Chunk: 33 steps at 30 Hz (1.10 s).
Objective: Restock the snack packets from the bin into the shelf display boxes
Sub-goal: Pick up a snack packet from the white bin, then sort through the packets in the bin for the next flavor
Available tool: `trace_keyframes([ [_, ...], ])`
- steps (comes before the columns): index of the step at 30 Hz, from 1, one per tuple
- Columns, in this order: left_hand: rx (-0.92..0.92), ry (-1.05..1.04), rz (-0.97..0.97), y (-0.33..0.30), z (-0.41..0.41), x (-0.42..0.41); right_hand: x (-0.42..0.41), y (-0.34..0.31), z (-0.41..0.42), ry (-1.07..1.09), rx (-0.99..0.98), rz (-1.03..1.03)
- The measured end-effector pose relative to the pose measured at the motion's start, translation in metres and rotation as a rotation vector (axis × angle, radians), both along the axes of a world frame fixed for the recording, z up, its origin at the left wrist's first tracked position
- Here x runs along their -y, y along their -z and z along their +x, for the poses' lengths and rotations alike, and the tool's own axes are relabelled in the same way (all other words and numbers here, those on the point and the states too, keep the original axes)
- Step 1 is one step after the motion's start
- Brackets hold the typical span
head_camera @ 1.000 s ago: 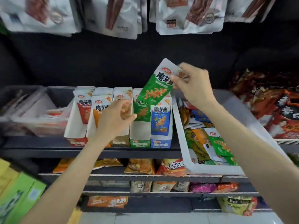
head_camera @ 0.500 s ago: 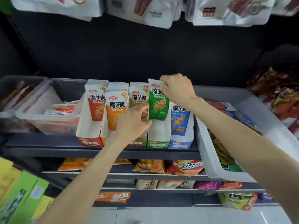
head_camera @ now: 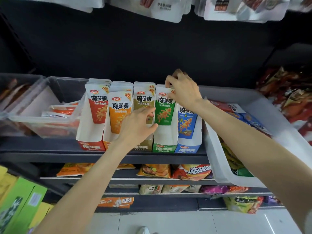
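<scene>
Several display boxes stand in a row on the shelf: red [head_camera: 91, 144], orange [head_camera: 105, 141], olive [head_camera: 143, 146], green [head_camera: 164, 146] and blue [head_camera: 188, 148]. A green snack packet [head_camera: 163, 109] stands upright in the green box. My right hand [head_camera: 183, 89] pinches its top edge. My left hand [head_camera: 137, 125] rests with curled fingers on the front of the olive box, thumb touching the green box's side. The white bin [head_camera: 224, 168] with several mixed packets sits tilted on the shelf at the right.
Clear plastic tubs [head_camera: 50, 119] with packets sit at the left of the shelf. Lower shelves hold chip bags [head_camera: 190, 172] and a price tag [head_camera: 125, 200]. White pouches [head_camera: 165, 9] hang above. Green cartons [head_camera: 18, 206] stand at lower left. Red snack bags [head_camera: 290, 98] pile at right.
My right hand has lowered the green packet from above the boxes into the green box. My left hand slid right along the olive box. The view shifted left.
</scene>
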<state>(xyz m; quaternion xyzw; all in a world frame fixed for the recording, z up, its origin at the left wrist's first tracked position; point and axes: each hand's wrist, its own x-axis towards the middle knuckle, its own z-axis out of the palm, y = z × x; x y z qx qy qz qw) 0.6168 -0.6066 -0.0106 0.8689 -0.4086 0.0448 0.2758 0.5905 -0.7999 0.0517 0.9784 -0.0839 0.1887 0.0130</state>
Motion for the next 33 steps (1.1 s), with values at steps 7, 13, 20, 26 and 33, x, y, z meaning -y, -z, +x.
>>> trace_keyframes([
  [7, 0.085, -0.011, -0.217, -0.014, -0.016, 0.004, 0.017, -0.015, -0.039, -0.058, 0.137, 0.244],
  [13, 0.106, 0.476, -0.622, -0.042, -0.064, 0.039, 0.05, -0.027, -0.167, -0.001, 0.128, 0.451],
  [20, 0.174, 0.755, -0.175, -0.056, -0.092, 0.114, 0.106, 0.009, -0.267, 0.295, -0.472, 0.344],
  [26, 0.347, 0.865, 0.37, -0.044, -0.115, 0.19, 0.122, 0.027, -0.279, 0.399, -0.592, 0.339],
  [33, 0.248, 0.76, 0.587, -0.031, -0.147, 0.226, 0.119, 0.03, -0.282, 0.378, -0.527, 0.33],
])
